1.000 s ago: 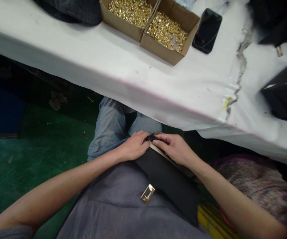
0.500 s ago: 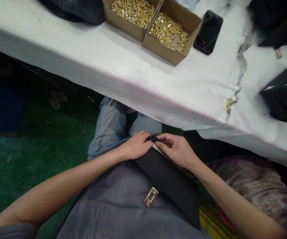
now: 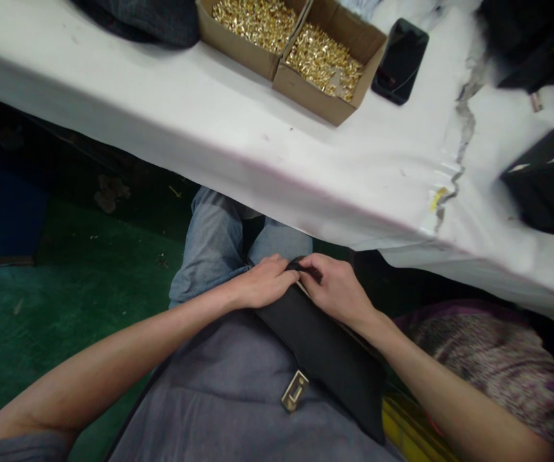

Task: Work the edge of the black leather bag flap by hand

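Note:
A black handbag (image 3: 335, 362) with a flap rests on my lap against the grey clothing. Its gold clasp (image 3: 295, 390) hangs from the flap edge, toward my belly. My left hand (image 3: 272, 281) is closed on the bag's far upper edge, thumb pressed on top. Beside it, my right hand (image 3: 332, 285) pinches a dark strip at the same edge, its fingertips close to the left thumb. What lies under the fingers is partly hidden.
Across the front runs a white-covered table (image 3: 171, 96). On it stand cardboard boxes (image 3: 306, 90) of small gold parts, a black phone (image 3: 401, 61), a dark cap (image 3: 147, 22) and black bags (image 3: 546, 179). A patterned cloth (image 3: 488, 359) lies at my right.
My right hand has closed its fingers onto the strip and shifted slightly left, nearer the left thumb. The clasp has swung a little downward. My left hand has barely moved.

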A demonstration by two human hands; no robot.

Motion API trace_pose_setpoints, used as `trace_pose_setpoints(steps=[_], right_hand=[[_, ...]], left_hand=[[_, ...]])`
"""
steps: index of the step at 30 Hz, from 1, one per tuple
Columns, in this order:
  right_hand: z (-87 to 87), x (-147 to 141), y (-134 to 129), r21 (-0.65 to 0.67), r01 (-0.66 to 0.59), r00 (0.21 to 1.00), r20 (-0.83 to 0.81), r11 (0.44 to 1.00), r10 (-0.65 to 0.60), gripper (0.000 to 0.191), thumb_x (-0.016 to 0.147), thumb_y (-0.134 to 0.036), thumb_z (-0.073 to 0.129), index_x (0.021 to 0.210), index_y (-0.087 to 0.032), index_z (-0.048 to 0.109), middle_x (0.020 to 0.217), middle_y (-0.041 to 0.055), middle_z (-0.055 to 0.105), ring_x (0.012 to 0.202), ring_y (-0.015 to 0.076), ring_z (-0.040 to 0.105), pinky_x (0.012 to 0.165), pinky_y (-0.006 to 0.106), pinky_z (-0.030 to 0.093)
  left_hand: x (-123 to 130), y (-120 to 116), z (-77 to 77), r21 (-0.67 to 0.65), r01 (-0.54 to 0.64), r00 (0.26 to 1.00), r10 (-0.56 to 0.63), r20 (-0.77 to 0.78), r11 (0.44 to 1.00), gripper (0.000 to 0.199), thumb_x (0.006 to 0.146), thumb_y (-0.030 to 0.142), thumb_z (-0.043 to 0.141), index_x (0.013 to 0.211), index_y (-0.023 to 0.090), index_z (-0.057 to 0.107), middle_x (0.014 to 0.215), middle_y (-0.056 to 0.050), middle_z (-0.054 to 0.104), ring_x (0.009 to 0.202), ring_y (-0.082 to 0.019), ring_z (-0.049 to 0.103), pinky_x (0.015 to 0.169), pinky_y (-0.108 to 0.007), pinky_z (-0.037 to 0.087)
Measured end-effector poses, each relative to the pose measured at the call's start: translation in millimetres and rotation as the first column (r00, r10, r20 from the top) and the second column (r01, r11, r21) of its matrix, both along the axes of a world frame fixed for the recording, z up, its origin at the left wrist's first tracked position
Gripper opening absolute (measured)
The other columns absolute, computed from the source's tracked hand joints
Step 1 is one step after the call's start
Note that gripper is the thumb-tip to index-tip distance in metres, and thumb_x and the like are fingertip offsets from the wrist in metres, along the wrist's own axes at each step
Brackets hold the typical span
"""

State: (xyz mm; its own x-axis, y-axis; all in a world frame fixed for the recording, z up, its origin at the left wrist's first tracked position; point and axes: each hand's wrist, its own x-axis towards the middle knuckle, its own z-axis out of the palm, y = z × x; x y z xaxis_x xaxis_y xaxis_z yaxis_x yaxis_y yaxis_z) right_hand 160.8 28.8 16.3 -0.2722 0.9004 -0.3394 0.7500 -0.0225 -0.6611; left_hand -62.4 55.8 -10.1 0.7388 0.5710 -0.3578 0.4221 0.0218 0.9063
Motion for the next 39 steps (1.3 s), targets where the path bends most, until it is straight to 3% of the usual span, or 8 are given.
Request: trace_pose_setpoints(steps=[5,9,13,23,31,35,37,39], right_hand=[[2.0,6,6,-0.380,0.106,0.959,-0.206,0.919,-0.196,0.024,0.101,-0.039,0.074,0.119,-0.029,0.086,0.112,0.0026,0.087,0.103,0.0297,0.081,0.100,0.045,0.063],[5.5,15,5,-0.522,0.078,0.915,-0.300,0.849,-0.269,0.033,0.100,-0.046,0.077,0.128,-0.031,0.085,0.131,0.0028,0.083,0.129,0.0332,0.075,0.118,0.049,0.057],[4.9,21,4,-0.652,0.043,0.876,-0.339,0.757,-0.342,0.044,0.104,-0.061,0.069,0.129,-0.029,0.085,0.127,0.0055,0.085,0.125,0.0339,0.076,0.114,0.051,0.061],[4.1,16,1,-0.383,0.064,0.964,-0.216,0.922,-0.157,0.032,0.106,-0.052,0.067,0.113,-0.030,0.088,0.113,0.0018,0.086,0.110,0.0332,0.078,0.103,0.047,0.061],[3.1,2,-1,-0.180,0.035,0.988,-0.141,0.983,-0.061,0.029,0.107,-0.039,0.061,0.090,-0.026,0.081,0.096,0.0041,0.083,0.097,0.0309,0.077,0.090,0.044,0.058],[3.2,2,1,-0.118,-0.002,0.991,-0.129,0.993,-0.013,0.025,0.106,-0.031,0.060,0.093,-0.027,0.080,0.103,0.0048,0.085,0.097,0.0295,0.077,0.089,0.042,0.057],[2.9,3,0,-0.125,0.001,0.991,-0.133,0.992,-0.018,0.023,0.106,-0.030,0.060,0.094,-0.027,0.080,0.104,0.0039,0.085,0.095,0.0278,0.077,0.086,0.040,0.056],[2.1,3,-1,-0.110,0.002,0.993,-0.115,0.994,-0.015,0.023,0.106,-0.029,0.060,0.095,-0.027,0.080,0.105,0.0036,0.084,0.094,0.0267,0.076,0.086,0.039,0.056]], left_hand=[[-2,1,-5.1,0.074,0.011,0.998,-0.016,0.061,0.997,0.033,0.111,0.031,0.026,0.087,0.024,0.048,0.101,-0.011,0.063,0.105,-0.030,0.059,0.104,-0.047,0.050],[0,1,-3.1,0.030,-0.050,0.995,0.047,0.085,0.998,0.033,0.113,0.031,0.026,0.089,0.024,0.048,0.102,-0.010,0.063,0.105,-0.028,0.059,0.102,-0.044,0.050],[3,2,-4.7,0.046,-0.031,0.997,0.028,0.070,0.998,0.035,0.115,0.030,0.026,0.088,0.025,0.048,0.097,-0.008,0.063,0.102,-0.027,0.059,0.098,-0.043,0.051],[9,4,-4.5,0.190,0.091,0.996,-0.093,0.006,0.978,0.034,0.110,0.022,0.030,0.082,0.024,0.049,0.099,-0.009,0.067,0.103,-0.028,0.059,0.103,-0.044,0.052],[10,5,5.2,0.142,0.106,0.994,-0.104,-0.017,0.984,0.038,0.109,0.027,0.028,0.092,0.022,0.062,0.104,-0.012,0.070,0.108,-0.031,0.061,0.107,-0.049,0.053],[9,-4,14.1,0.021,-0.062,0.998,0.062,0.009,0.998,0.037,0.114,0.045,0.041,0.116,0.021,0.069,0.122,-0.013,0.075,0.119,-0.033,0.066,0.112,-0.049,0.054],[7,-12,20.2,-0.040,-0.187,0.981,0.184,-0.058,0.982,0.051,0.106,0.063,0.060,0.131,0.019,0.065,0.129,-0.016,0.075,0.120,-0.036,0.070,0.106,-0.049,0.058],[6,-20,25.1,-0.031,-0.223,0.967,0.217,-0.133,0.974,0.065,0.096,0.064,0.076,0.139,0.017,0.059,0.127,-0.019,0.076,0.117,-0.040,0.073,0.099,-0.051,0.060]])
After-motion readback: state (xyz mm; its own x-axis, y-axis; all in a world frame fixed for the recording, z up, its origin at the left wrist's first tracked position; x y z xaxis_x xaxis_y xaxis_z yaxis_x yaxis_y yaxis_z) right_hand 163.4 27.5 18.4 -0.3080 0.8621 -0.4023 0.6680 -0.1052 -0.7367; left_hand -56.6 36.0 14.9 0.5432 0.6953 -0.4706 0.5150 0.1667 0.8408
